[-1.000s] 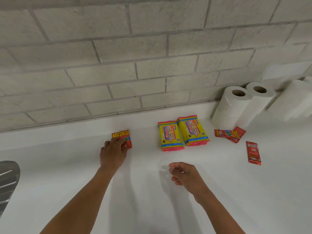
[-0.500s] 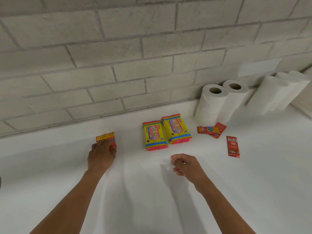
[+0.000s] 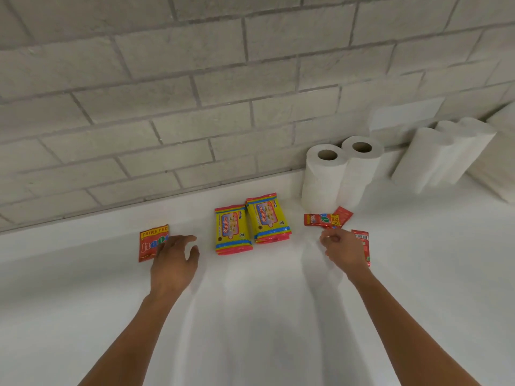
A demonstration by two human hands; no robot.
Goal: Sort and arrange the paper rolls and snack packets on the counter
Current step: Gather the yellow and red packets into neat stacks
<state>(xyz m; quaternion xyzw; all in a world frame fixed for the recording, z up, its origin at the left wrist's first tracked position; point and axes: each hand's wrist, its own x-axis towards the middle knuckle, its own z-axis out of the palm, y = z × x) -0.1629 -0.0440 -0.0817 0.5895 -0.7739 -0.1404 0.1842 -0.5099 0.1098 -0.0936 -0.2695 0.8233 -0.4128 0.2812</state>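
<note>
A white counter (image 3: pixel 250 316) is seen below a grey brick wall (image 3: pixel 195 93), and the things on it are laid roughly in a row along the back. At the right, two paper rolls (image 3: pixel 338 176) stand upright and touch each other, and more white rolls (image 3: pixel 443 154) lean against the wall further right. In the middle, two yellow snack packets (image 3: pixel 252 225) lie flat side by side, almost touching. Just in front of the upright rolls, two small red sachets (image 3: pixel 326 219) lie crossed over each other, and one more red sachet (image 3: pixel 362 243) lies near them, partly hidden by the right hand (image 3: pixel 344 250). At the left, a red packet (image 3: pixel 149 242) lies alone, well apart from the yellow ones. The sorting of the packets is judged to be in hand: the red packet looks already placed, and the small sachets are probably to be gathered next, which calls for a fine pinch on thin, slippery foil. The left hand (image 3: pixel 174 260) is held with relaxed, spread fingers beside the red packet and grips nothing. The right hand is loosely curled, palm down, close to the crossed sachets; nothing is seen held in it.
</note>
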